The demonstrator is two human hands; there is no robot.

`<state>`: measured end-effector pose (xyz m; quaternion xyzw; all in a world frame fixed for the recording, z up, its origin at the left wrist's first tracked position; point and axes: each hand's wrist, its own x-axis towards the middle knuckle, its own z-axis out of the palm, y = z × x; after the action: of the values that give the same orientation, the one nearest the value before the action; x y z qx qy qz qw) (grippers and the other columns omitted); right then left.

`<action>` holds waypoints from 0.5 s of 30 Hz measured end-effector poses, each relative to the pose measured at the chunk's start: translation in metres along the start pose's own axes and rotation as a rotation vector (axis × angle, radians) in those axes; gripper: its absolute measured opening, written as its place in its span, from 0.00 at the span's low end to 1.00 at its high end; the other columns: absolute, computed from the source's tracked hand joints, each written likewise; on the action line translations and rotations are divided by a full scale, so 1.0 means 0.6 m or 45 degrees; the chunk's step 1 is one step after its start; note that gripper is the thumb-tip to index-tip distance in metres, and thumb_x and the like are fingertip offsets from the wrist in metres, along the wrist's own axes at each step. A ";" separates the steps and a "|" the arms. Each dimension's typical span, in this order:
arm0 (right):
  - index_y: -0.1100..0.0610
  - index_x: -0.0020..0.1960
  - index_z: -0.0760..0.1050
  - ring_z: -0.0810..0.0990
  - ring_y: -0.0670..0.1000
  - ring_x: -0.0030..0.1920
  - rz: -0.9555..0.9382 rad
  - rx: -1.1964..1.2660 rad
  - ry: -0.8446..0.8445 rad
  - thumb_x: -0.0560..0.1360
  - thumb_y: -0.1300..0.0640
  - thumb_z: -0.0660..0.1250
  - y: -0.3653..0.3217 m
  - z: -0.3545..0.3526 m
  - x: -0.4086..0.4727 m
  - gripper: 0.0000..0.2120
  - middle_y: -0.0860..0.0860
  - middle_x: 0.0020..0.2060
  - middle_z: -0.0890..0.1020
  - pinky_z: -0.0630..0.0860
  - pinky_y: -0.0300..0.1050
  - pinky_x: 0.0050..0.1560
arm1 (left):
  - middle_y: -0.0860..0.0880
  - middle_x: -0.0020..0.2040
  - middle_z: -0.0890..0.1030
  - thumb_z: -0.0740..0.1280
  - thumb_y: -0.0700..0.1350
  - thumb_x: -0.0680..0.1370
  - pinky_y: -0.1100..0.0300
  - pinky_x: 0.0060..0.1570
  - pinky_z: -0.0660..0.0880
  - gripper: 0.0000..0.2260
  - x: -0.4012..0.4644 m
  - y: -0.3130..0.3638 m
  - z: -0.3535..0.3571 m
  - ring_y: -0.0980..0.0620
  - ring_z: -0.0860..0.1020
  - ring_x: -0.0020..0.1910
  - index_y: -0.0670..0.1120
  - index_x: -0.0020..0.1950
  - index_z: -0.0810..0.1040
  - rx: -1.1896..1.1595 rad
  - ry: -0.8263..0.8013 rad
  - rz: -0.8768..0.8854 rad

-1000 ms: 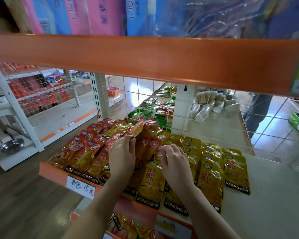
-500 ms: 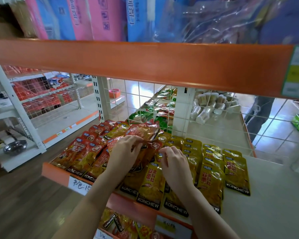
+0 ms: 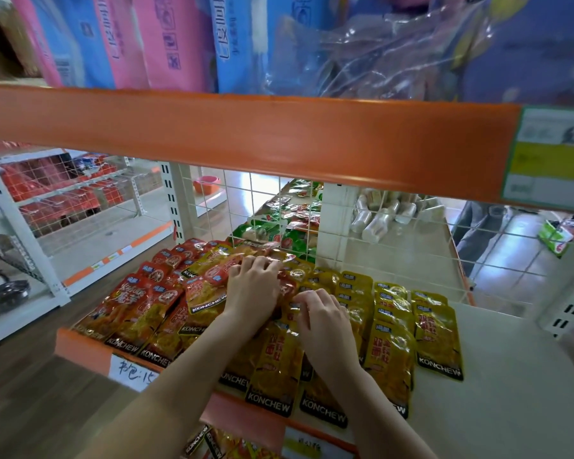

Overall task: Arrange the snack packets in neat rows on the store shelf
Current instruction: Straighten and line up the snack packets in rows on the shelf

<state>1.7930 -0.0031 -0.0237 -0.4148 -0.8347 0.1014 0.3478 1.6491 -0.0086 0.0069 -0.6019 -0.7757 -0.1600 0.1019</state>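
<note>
At the left front corner of the shelf (image 3: 511,392), red packets (image 3: 140,309) are laid in overlapping rows, likely so each name can be read. "KONCHEW" is printed on their bottom edges. A handwritten price tag (image 3: 133,372) is stuck on the front edge. Near the middle, loose packets are pressed down by the left hand (image 3: 252,286), fingers curled over them. Beside it, a yellow packet (image 3: 275,369) seems to be pinched by the right hand (image 3: 322,319), though its fingertips are hidden. Yellow rows (image 3: 395,326) are lined up toward the right.

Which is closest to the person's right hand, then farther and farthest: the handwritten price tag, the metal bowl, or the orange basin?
From the right hand:
1. Handwritten price tag, on the shelf's front edge, to the left.
2. Orange basin, behind the wire grid, on the floor.
3. Metal bowl, far left, on a white shelf.
</note>
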 end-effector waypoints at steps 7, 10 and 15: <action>0.54 0.55 0.77 0.77 0.47 0.52 -0.032 0.001 0.005 0.77 0.59 0.61 -0.004 0.006 0.004 0.10 0.47 0.49 0.80 0.74 0.45 0.55 | 0.47 0.61 0.75 0.61 0.45 0.79 0.48 0.61 0.68 0.14 0.016 -0.002 -0.008 0.46 0.70 0.63 0.44 0.64 0.69 -0.011 -0.009 -0.105; 0.54 0.55 0.78 0.78 0.47 0.52 -0.035 0.001 0.027 0.77 0.59 0.62 -0.004 0.006 0.005 0.09 0.47 0.49 0.80 0.74 0.45 0.54 | 0.47 0.58 0.76 0.61 0.43 0.79 0.51 0.59 0.70 0.09 0.017 -0.003 -0.010 0.47 0.71 0.60 0.42 0.57 0.74 -0.001 0.006 -0.125; 0.54 0.55 0.78 0.78 0.47 0.52 -0.043 0.008 0.035 0.77 0.59 0.62 -0.004 0.007 0.007 0.10 0.47 0.49 0.80 0.74 0.44 0.54 | 0.47 0.51 0.78 0.63 0.44 0.78 0.56 0.53 0.74 0.07 0.016 -0.008 -0.018 0.48 0.76 0.53 0.41 0.50 0.78 -0.004 0.072 -0.080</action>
<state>1.7870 -0.0012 -0.0237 -0.4009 -0.8363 0.0925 0.3623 1.6418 -0.0050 0.0198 -0.5726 -0.7909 -0.1813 0.1176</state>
